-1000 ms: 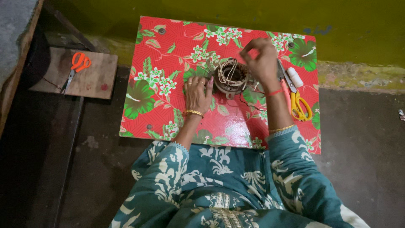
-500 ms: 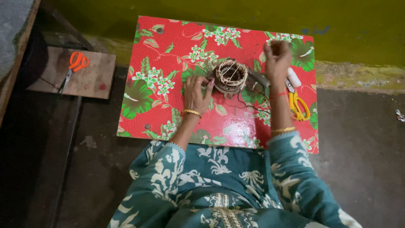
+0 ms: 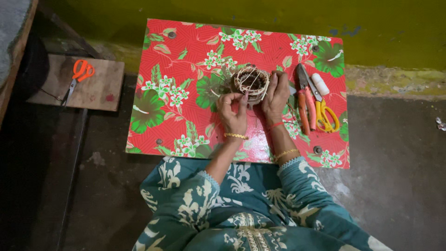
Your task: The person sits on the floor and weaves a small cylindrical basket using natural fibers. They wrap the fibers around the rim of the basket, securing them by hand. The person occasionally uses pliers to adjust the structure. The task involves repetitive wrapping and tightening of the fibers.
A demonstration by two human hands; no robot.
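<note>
A small round basket [image 3: 251,82] of pale woven cane stands on the red flowered table top [image 3: 186,56], with loose strands crossing its dark opening. My right hand [image 3: 276,96] cups the basket's right side, fingers against the wall. Just below and left of the basket, my left hand [image 3: 233,111] pinches a thin cane strand that runs up to it. Both wrists carry gold bangles, the right one also a red thread.
Red-handled cutters [image 3: 304,100], yellow-handled scissors [image 3: 325,114] and a small white tube [image 3: 319,83] lie right of my right hand. Orange-handled scissors [image 3: 79,76] rest on a low wooden board [image 3: 93,90] at the left. A green wall runs behind the table; dark floor surrounds it.
My right hand, raised beyond the basket earlier, has come down onto the basket's right side. My left hand has shifted from the basket's left wall to just below it, pinching a strand.
</note>
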